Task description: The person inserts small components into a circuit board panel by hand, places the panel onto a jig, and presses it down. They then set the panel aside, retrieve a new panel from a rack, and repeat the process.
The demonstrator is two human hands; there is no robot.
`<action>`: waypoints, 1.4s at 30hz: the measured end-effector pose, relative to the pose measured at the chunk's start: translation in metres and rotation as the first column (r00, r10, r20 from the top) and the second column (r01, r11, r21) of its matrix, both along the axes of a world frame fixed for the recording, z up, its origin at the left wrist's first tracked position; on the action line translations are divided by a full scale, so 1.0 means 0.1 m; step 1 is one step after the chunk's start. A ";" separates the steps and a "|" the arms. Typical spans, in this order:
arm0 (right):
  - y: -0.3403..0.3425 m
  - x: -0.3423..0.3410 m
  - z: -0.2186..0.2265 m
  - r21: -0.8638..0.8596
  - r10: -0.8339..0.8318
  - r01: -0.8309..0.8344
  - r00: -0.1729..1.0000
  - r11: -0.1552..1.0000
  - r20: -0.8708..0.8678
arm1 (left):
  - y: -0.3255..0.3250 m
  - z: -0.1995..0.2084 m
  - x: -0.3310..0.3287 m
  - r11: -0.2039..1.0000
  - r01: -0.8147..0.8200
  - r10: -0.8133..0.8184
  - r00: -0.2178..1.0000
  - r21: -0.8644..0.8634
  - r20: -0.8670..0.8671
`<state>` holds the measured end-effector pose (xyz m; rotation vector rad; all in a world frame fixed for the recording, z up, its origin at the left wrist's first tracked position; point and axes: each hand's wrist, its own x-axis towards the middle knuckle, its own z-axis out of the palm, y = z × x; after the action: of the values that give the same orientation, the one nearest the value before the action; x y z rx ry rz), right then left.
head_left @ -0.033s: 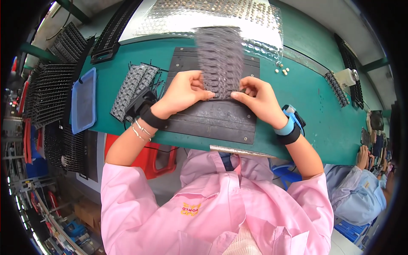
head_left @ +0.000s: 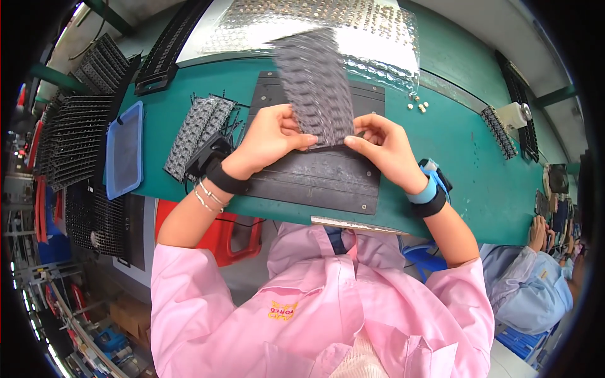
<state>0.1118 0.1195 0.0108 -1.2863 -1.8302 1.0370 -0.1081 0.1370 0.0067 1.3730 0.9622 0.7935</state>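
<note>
Between my two hands a dark grey panel of small moulded parts is tilted up, its far end leaning left and blurred by motion. My left hand pinches its near left corner between thumb and fingers. At the near right corner my right hand grips it the same way. Beneath lies a black plate with screws along its edges, partly hidden by the panel and my hands. Two similar grey panels lie on the green table, left of my left hand.
A blue tray stands at the left table edge, beside black racks. At the back, a clear plastic sheet with small round pieces covers a white surface. Several loose round pieces lie right of the plate. Another person's hand is at far right.
The far end of the held panel has swung to the left and tilted. Both hands keep their grip at its near corners, almost in the same place.
</note>
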 end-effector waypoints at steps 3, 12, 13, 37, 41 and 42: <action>-0.19 -0.06 0.10 -0.206 -0.033 -0.038 0.943 0.978 -0.330 | -0.14 0.17 0.03 0.993 -0.105 0.112 0.981 -0.048 0.159; -0.42 -0.24 0.19 -0.112 0.063 -0.128 0.887 0.985 -0.457 | -0.59 0.17 0.07 0.956 -0.087 0.206 0.877 -0.279 0.433; -0.43 -0.22 0.23 -0.132 0.077 -0.146 0.902 0.980 -0.424 | -0.60 0.15 0.06 0.956 -0.090 0.209 0.876 -0.279 0.435; -0.08 -0.11 0.19 0.374 0.033 -0.017 0.999 0.927 -0.038 | -0.55 0.18 0.10 0.871 -0.358 0.410 0.907 0.337 -0.095; -0.06 -0.02 0.11 0.396 0.036 -0.097 0.987 0.913 0.158 | -0.28 0.07 0.15 0.850 -0.027 0.268 0.882 0.525 -0.388; -0.07 -0.04 0.06 0.325 0.017 -0.058 0.992 0.944 0.129 | -0.24 0.05 0.15 0.852 -0.010 0.257 0.880 0.523 -0.400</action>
<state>0.1079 0.1123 0.0171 -1.1373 -2.0265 0.6442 -0.0930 0.1130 0.0119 2.0369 1.2868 0.8899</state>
